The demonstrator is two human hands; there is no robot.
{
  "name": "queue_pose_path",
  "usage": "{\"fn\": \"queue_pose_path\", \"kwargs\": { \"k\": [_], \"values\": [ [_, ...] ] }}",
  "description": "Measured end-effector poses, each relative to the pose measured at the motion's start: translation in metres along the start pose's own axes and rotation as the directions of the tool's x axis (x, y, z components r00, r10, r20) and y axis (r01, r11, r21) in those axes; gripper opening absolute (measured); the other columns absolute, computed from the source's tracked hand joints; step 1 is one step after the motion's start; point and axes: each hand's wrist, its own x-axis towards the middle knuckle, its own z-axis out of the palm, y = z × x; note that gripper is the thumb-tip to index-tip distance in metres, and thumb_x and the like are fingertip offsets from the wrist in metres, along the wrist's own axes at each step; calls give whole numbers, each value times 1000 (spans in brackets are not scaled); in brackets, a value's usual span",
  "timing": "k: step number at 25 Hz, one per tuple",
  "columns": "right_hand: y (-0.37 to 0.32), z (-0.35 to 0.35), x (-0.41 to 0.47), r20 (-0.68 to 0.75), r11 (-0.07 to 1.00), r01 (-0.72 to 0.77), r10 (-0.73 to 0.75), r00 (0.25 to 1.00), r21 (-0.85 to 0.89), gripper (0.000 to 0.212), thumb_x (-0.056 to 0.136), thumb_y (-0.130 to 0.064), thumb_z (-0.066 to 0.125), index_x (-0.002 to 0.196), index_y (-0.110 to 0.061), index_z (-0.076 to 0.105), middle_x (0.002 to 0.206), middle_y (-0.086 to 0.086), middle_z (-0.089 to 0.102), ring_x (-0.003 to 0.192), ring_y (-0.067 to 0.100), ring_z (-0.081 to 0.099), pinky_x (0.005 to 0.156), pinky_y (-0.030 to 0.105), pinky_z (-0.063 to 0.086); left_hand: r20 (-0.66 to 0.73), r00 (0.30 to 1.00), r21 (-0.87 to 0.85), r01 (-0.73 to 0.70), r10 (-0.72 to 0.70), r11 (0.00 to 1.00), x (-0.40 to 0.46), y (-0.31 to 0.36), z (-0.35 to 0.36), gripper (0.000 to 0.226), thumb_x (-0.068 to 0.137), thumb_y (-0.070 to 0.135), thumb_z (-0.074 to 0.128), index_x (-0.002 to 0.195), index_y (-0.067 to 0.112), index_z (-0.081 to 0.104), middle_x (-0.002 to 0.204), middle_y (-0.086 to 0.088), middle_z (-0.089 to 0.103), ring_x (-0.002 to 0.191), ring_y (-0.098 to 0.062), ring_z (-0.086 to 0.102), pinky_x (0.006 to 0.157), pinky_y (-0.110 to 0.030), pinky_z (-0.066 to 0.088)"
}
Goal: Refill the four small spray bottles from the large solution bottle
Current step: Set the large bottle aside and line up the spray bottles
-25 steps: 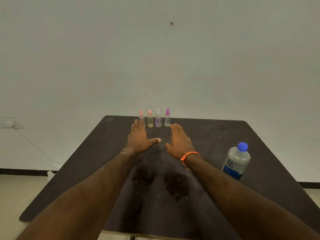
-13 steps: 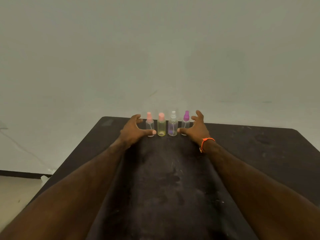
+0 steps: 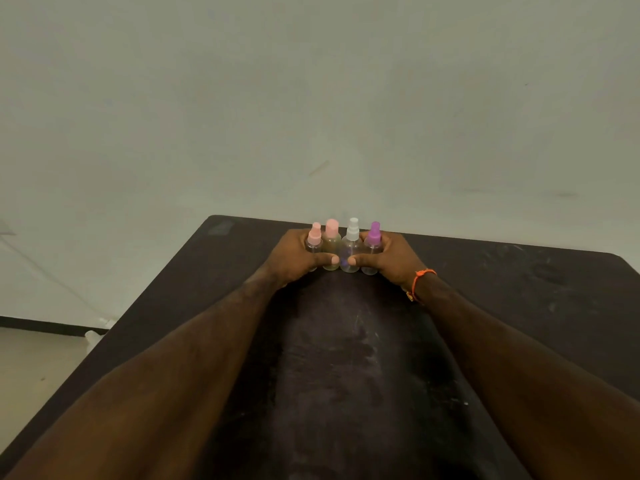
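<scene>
Four small clear spray bottles stand in a tight row near the far edge of the dark table [image 3: 519,289]: a light-pink-topped bottle [image 3: 314,237], a pink-capped yellowish bottle [image 3: 331,237], a white-topped bottle [image 3: 352,237] and a purple-topped bottle [image 3: 374,237]. My left hand [image 3: 298,256] wraps the left end of the row, thumb across the front. My right hand [image 3: 388,258], with an orange wristband, wraps the right end, its thumb meeting the left one. The large solution bottle is out of view.
A pale wall rises behind the table. The floor and a dark skirting strip [image 3: 52,323] show at the left, beyond the table's left edge. Both forearms stretch across the middle of the tabletop.
Both hands have closed in from either side and now clasp the row of bottles, which has bunched together. The view has shifted, so the large bottle at the right is no longer seen.
</scene>
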Motion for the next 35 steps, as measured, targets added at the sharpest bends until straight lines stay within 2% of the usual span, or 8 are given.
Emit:
{"fn": "queue_pose_path", "kwargs": {
  "k": [4, 7, 12, 18, 23, 29, 33, 35],
  "values": [
    [-11, 10, -48, 34, 999, -31, 31, 999, -24, 45, 74, -20, 87, 117, -16, 71, 101, 3, 75, 92, 23, 71, 76, 31, 61, 69, 997, 0, 45, -45, 999, -53, 12, -4, 30, 76, 15, 93, 104, 14, 80, 94, -5, 80, 80, -15, 74, 71, -31, 61],
    [-21, 19, -94, 55, 998, -42, 45, 997, -53, 45, 73, -24, 88, 115, -18, 71, 101, 1, 75, 93, 23, 71, 80, 34, 61, 97, 992, 57, 72, -77, 996, -95, 25, -5, 34, 75, 16, 94, 105, 15, 79, 98, -5, 80, 90, -26, 77, 82, -41, 64],
    [-29, 37, -170, 53, 999, -41, 43, 998, -35, 47, 72, -22, 89, 115, -19, 71, 103, 0, 76, 96, 20, 71, 86, 40, 60, 114, 987, 108, 104, -116, 989, -164, 34, -1, 45, 68, 29, 98, 108, 24, 78, 101, 6, 81, 94, -14, 77, 91, -43, 63],
    [-36, 52, -223, 76, 997, -38, 43, 996, -61, 52, 72, -24, 88, 121, -20, 68, 109, -3, 74, 101, 15, 70, 96, 39, 55, 127, 986, 128, 91, -107, 988, -220, 34, 2, 62, 57, 51, 97, 111, 27, 78, 105, 9, 80, 98, -13, 77, 95, -44, 61],
    [-40, 56, -234, 60, 995, -36, 42, 997, -96, 55, 74, -25, 87, 124, -21, 66, 116, -6, 71, 107, 13, 66, 101, 36, 51, 104, 987, 173, 101, -120, 980, -236, 38, 3, 48, 66, 37, 99, 107, 35, 75, 105, 13, 79, 98, -5, 74, 102, -39, 57],
    [-42, 55, -238, 37, 990, -46, 51, 998, -135, 61, 76, -19, 86, 131, -19, 59, 124, -3, 65, 110, 14, 61, 97, 28, 45, 110, 981, 220, 132, -159, 966, -235, 36, 0, 43, 64, 44, 99, 100, 38, 76, 99, 18, 79, 92, 0, 74, 102, -37, 56],
    [-40, 52, -239, 57, 989, -37, 46, 997, -140, 73, 71, -18, 88, 136, -22, 55, 129, -5, 64, 114, 13, 62, 101, 32, 47, 112, 977, 208, 153, -179, 966, -233, 32, -2, 59, 53, 60, 96, 104, 36, 78, 101, 17, 79, 95, -4, 75, 102, -40, 56],
    [-41, 48, -240, 89, 986, -41, 56, 994, -162, 76, 73, -14, 87, 139, -22, 51, 131, -4, 63, 116, 14, 61, 103, 32, 46, 114, 978, 200, 151, -176, 968, -234, 33, -2, 54, 58, 52, 98, 105, 34, 79, 101, 16, 79, 95, -4, 75, 102, -41, 56]
  ]
}}
